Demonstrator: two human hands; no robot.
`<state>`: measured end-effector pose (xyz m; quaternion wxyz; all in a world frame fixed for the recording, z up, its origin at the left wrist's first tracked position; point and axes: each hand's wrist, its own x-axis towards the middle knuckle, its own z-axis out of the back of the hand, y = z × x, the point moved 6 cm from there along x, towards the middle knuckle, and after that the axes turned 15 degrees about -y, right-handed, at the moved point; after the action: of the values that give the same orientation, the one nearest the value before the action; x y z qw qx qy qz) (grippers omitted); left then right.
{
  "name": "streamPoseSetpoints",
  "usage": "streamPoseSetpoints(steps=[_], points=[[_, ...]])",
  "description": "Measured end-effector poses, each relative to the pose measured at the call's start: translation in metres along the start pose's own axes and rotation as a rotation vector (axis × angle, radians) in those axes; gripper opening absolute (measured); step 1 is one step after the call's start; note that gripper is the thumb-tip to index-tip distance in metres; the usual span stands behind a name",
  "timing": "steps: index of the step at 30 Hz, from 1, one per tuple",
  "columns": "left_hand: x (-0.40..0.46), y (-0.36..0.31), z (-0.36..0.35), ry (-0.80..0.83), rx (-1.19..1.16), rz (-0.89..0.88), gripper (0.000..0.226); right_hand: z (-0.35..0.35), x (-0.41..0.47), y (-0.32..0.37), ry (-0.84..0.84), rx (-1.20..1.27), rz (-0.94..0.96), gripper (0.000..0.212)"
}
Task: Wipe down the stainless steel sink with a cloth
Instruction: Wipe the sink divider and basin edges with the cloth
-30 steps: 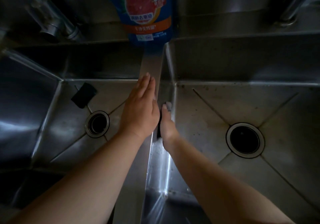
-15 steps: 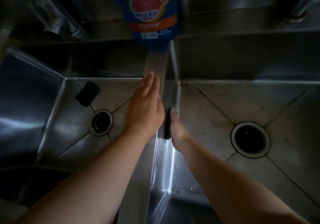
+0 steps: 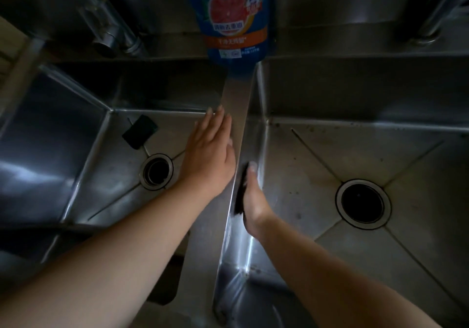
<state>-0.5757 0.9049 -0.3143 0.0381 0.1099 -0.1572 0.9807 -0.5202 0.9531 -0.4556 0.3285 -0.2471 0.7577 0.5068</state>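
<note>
Sink: a stainless steel sink with 2 basins is seen from above, split by a narrow divider.
Left hand: the left hand is laid flat, palm down, on the left edge of the divider, fingers straight and pressed together, nothing held.
Right hand: the right hand is set edge-on inside the right basin, against the divider's wall; its fingers are extended and a dark cloth is pressed by them to the steel.
Cloth: the dark cloth is sandwiched between the right palm and the divider wall, just below the rim; only a thin strip is visible.
Drains: 1 round drain is seen in the left basin, 1 larger drain in the right.
Left basin floor: a small dark flat object is lying near the back corner; what it is cannot be told.
Back ledge: a blue detergent pouch is placed at the head of the divider; a faucet is seen to its left.
</note>
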Motion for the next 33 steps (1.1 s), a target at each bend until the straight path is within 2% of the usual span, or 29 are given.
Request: streamPoseSetpoints(steps=[3, 5, 7, 10, 13, 16, 18, 20, 21, 24, 29, 33], points=[[-0.029, -0.005, 0.009, 0.005, -0.052, -0.06, 0.054, 0.001, -0.025, -0.018, 0.031, -0.144, -0.034, 0.079], [-0.043, -0.007, 0.007, 0.025, -0.063, -0.061, 0.051, -0.004, -0.039, -0.007, 0.058, -0.126, 0.031, 0.093], [-0.048, -0.008, 0.006, 0.02, -0.065, -0.053, 0.048, -0.011, -0.047, 0.011, 0.108, -0.057, 0.11, 0.097], [-0.047, -0.01, 0.007, -0.008, -0.023, -0.067, 0.052, -0.015, -0.051, 0.034, 0.097, -0.066, 0.202, 0.09], [-0.047, -0.01, 0.006, 0.01, -0.031, -0.072, 0.054, -0.01, -0.055, 0.028, 0.026, -0.049, 0.155, 0.065], [-0.047, -0.011, 0.007, 0.015, -0.067, -0.068, 0.058, -0.011, -0.068, 0.016, 0.034, -0.075, 0.104, 0.055], [-0.046, -0.01, 0.008, 0.004, -0.094, -0.054, 0.054, -0.014, -0.073, 0.015, 0.049, -0.061, 0.115, 0.057], [-0.047, -0.009, 0.007, -0.003, -0.096, -0.046, 0.048, -0.017, -0.075, 0.019, 0.077, 0.001, 0.099, 0.08], [-0.047, -0.009, 0.007, 0.0, -0.087, -0.037, 0.047, -0.017, -0.073, 0.022, 0.109, 0.04, 0.119, 0.085], [-0.047, -0.009, 0.006, -0.01, -0.056, -0.039, 0.048, -0.011, -0.049, 0.024, 0.169, 0.18, 0.067, 0.062], [-0.05, -0.011, 0.008, -0.041, -0.056, -0.075, 0.047, 0.01, -0.03, -0.032, -0.027, -0.11, -0.122, 0.076], [-0.051, -0.012, 0.009, -0.036, -0.041, -0.093, 0.052, 0.011, -0.037, -0.052, -0.012, -0.231, -0.188, 0.081]])
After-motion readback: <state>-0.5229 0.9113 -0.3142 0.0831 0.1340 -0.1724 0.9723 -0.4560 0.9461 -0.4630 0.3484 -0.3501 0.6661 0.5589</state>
